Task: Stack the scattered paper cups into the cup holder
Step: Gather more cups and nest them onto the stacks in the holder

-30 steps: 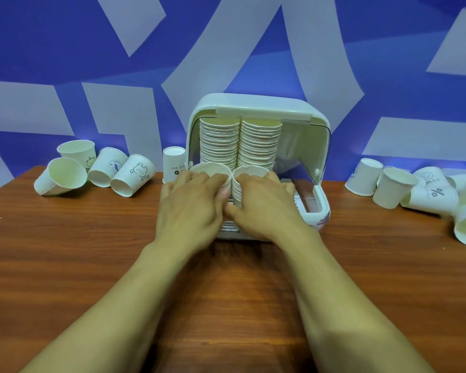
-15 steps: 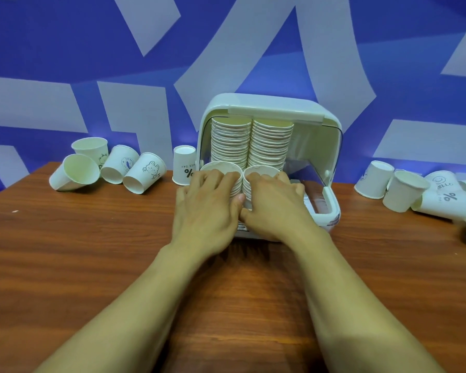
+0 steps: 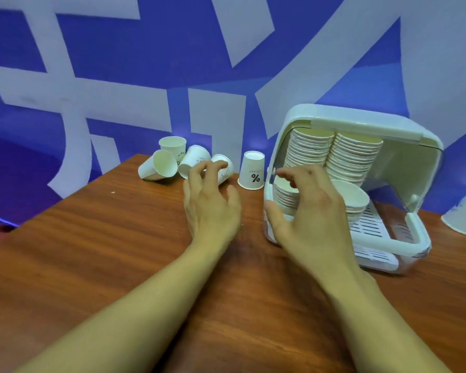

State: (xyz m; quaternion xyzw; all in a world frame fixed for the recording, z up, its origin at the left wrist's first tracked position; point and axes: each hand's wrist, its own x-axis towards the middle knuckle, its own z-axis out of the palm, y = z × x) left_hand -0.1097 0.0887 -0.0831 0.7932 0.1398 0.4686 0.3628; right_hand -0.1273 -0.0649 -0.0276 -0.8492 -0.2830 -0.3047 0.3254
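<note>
Four stacks of nested white paper cups (image 3: 311, 148) inside the cup holder (image 3: 361, 122): two tall at the back, two short in front. White plastic, lid flipped up, slatted floor, standing on the wooden table (image 3: 92, 251). Left of it, an upturned cup (image 3: 252, 170) printed with %, then four loose cups (image 3: 160, 168), mostly tipped. Left hand (image 3: 211, 208) near them, fingers spread, gripping nothing. Right hand (image 3: 310, 219) before the short stacks, fingers relaxed, empty.

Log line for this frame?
left hand: empty, by left loose cups | right hand: empty, before cup holder | cup holder: open, four stacks inside
</note>
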